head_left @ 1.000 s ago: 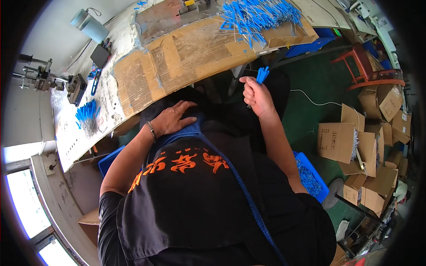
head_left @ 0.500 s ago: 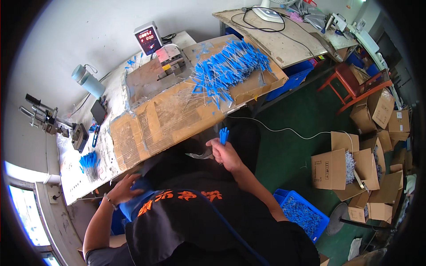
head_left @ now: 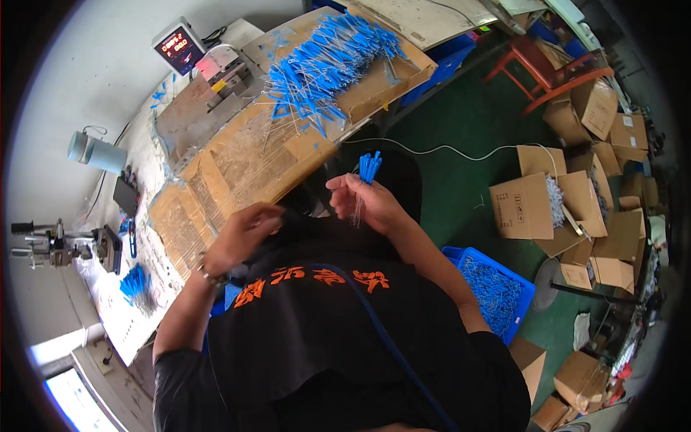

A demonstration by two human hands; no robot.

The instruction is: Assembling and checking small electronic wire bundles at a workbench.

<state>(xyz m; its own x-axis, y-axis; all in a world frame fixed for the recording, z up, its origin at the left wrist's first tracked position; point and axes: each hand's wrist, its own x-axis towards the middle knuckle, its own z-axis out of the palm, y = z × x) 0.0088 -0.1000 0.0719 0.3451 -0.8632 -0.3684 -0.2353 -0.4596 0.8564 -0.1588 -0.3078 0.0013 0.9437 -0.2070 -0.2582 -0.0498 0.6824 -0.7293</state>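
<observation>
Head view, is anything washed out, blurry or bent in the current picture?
Head view: the bright pane at lower left is blown out nearly white; head view: the left hand looks softer, perhaps motion-blurred, than the blue-tipped bundle in the right hand; head view: fisheye corners go black.

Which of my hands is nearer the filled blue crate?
Right. Your right hand, holding a blue-tipped bunch, is ahead and to the left of the blue crate; your left hand is farther left.
</observation>
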